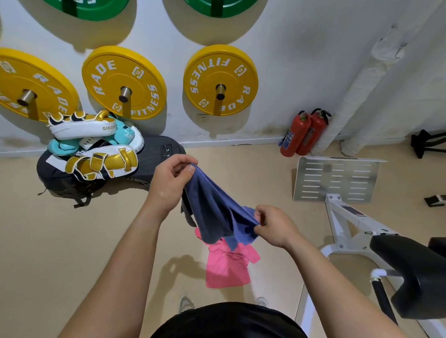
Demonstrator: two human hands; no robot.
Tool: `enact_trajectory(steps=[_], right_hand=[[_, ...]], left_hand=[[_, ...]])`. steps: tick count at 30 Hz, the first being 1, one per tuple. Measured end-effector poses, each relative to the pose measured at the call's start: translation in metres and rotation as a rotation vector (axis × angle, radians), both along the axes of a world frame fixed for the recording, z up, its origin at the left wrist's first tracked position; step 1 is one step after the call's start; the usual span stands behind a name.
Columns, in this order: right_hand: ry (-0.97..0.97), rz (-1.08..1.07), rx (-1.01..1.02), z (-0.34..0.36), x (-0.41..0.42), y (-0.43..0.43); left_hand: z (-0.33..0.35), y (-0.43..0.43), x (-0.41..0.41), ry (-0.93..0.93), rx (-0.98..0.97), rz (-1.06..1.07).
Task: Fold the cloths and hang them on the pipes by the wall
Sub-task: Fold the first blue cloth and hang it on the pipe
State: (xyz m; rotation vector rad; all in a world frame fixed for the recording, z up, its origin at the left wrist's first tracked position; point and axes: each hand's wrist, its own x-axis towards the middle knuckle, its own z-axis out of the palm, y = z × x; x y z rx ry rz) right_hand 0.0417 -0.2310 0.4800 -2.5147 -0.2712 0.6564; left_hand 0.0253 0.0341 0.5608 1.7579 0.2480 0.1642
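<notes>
Head view: left hand [168, 184], right hand [274, 225] fingers pinch blue cloth [212, 209] corners above pink cloth [226, 266]

Wall [287, 56], far side: weight plates [124, 82] hang in rows on pegs. Below them, on the floor [45, 237] to our left: a bag [156, 160] against the wall, with a pile of boxing pads [96, 146] on top of it. Right of the weight plates: two fire extinguishers [304, 133] side by side, with the pipes [349, 98] just right of them. In front of those: a footplate [336, 178] at the far end of a bench frame [348, 214], whose seat pad [418, 272] lies at our near right. Centre: we hold a cloth [212, 209] between our left hand [168, 185], farther out, and our right hand [275, 227], nearer. Beneath it, on the floor before our feet: a second cloth [227, 268].
</notes>
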Motion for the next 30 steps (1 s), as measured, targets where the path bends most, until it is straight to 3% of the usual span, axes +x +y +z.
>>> enact_trajectory(steps=[5, 10, 16, 21, 30], right_hand=[[0.02, -0.124, 0.027, -0.006, -0.004, -0.016], [-0.025, -0.071, 0.197, 0.0, -0.008, -0.019], [-0.105, 0.124, 0.052, 0.009, -0.005, -0.022], [-0.087, 0.216, 0.023, 0.02, -0.007, -0.026], [-0.283, -0.188, 0.243, 0.042, 0.001, -0.039]], left_hand=[[-0.005, 0.01, 0.007, -0.001, -0.036, 0.072], [-0.015, 0.018, 0.017, 0.048, 0.049, 0.192], [-0.042, 0.038, 0.039, 0.147, 0.184, 0.296], [-0.051, 0.04, 0.049, 0.185, 0.162, 0.345], [-0.061, 0.041, 0.052, 0.238, 0.171, 0.341]])
